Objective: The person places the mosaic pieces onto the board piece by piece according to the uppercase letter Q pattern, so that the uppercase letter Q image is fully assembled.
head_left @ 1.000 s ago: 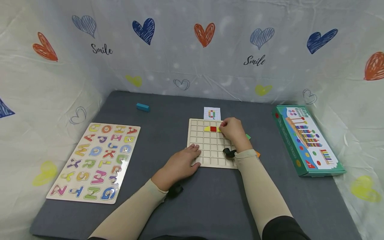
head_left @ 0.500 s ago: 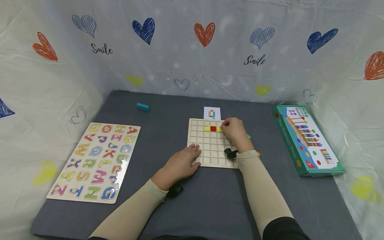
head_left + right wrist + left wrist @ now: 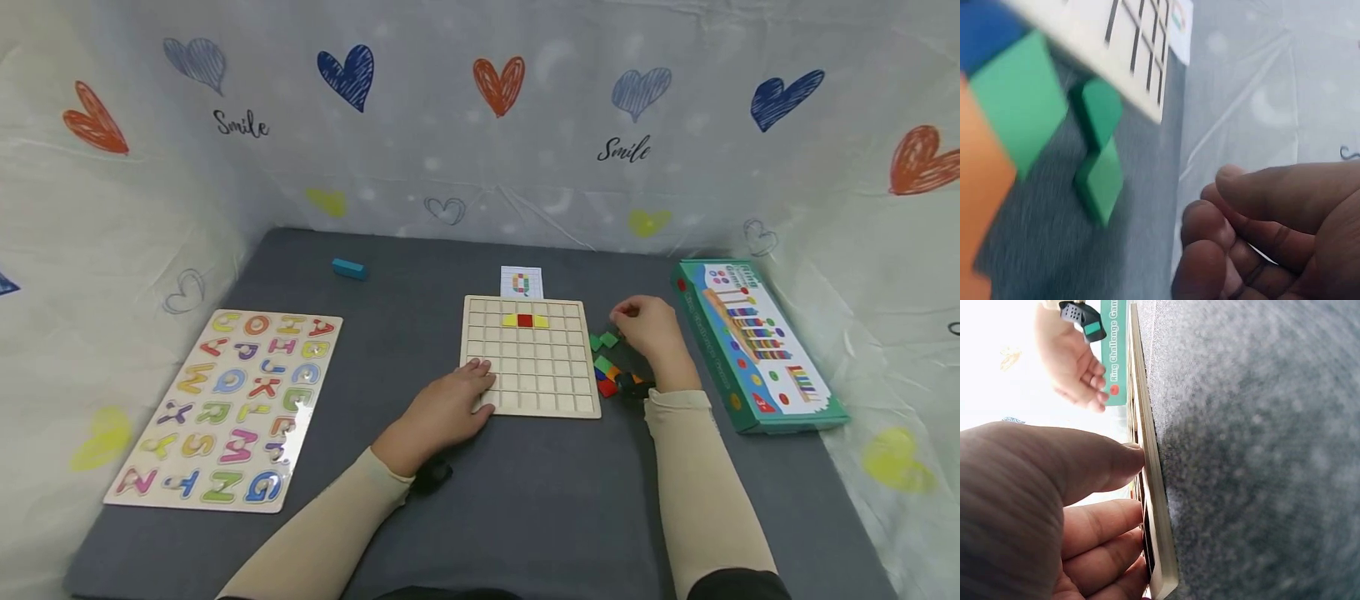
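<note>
We have the right hand [image 3: 647, 329] off the board, its fingers loosely curled and holding nothing we can see. Our left hand [image 3: 442, 410] lies flat with straight fingers on the near left part of the wooden board [image 3: 540, 358], covering some squares. In the board's second row from the far edge sit two yellow pieces [image 3: 541, 322] with a red piece [image 3: 525, 321] between them. Just right of the board, two green blocks [image 3: 608, 339] lie close to our right fingers; nearer, a cluster of coloured blocks [image 3: 603, 364] is partly hidden by the black wrist camera [image 3: 633, 387]. A small card [image 3: 521, 282] lies at the board's far edge. Well left is the letter board [image 3: 197, 398], far left a blue block [image 3: 349, 268], and right a green box [image 3: 765, 342].
</note>
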The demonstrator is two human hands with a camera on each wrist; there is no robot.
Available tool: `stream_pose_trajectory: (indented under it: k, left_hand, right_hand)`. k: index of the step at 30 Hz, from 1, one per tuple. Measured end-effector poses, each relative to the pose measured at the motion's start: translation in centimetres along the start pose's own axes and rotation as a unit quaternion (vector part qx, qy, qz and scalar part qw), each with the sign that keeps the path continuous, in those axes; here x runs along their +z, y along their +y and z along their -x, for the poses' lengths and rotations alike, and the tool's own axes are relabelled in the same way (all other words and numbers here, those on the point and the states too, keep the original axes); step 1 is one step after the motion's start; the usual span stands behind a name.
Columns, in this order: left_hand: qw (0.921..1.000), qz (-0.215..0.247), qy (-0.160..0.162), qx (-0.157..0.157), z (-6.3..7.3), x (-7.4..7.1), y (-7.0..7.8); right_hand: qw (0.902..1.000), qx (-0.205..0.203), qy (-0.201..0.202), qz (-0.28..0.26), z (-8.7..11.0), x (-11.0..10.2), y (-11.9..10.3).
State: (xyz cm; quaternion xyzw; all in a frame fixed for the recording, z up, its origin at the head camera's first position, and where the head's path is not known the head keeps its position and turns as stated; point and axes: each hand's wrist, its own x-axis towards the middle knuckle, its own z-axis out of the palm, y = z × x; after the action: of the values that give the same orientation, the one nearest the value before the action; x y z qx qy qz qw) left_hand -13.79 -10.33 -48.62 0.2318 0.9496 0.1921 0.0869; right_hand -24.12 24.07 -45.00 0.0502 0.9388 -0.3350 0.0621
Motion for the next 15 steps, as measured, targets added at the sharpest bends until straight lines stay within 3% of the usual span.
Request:
stream_pose_trajectory:
  k: [8,15]
  left_hand:
    - [1.0,0.002,0.0,-0.002,-0.1,0.1,-0.1]
    - [1.0,0.002,0.001,-0.001,-0.2,0.2,-0.2]
  right_hand:
    - [0.9979,0.01,-0.054,0.033,0.5,0.3,2.2]
    - [0.9984,0.012,-0.049,0.027,0.9,1.0,2.0]
